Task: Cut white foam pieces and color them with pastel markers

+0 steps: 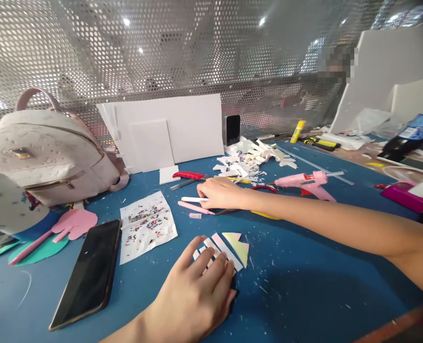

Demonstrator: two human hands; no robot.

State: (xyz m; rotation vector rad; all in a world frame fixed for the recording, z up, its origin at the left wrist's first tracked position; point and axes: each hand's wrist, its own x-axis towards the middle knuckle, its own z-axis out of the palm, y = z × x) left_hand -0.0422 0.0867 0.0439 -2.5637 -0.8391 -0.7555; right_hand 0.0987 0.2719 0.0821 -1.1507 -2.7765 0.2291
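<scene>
My left hand (197, 290) lies with fingers spread over several pale pink and white strips (227, 251), partly covering them. Beside these strips is a notched piece coloured pale yellow-green and pink (239, 247). Farther forward, my right hand (222, 193) pinches a slim white marker (192, 199) with a light green tip end. A pink marker (193, 207) lies just below it on the blue table, and a small pink cap (195, 216) sits nearby. Behind my right hand are a red-handled cutter (189, 175) and a grey pen (182, 184).
Scrap-strewn white paper (149, 226) and a black phone (87, 271) lie to the left, before a backpack (50, 147). White boards (193, 126) stand behind. White offcuts (249, 159), a pink glue gun (306, 183) and a yellow glue stick (297, 131) are at the right.
</scene>
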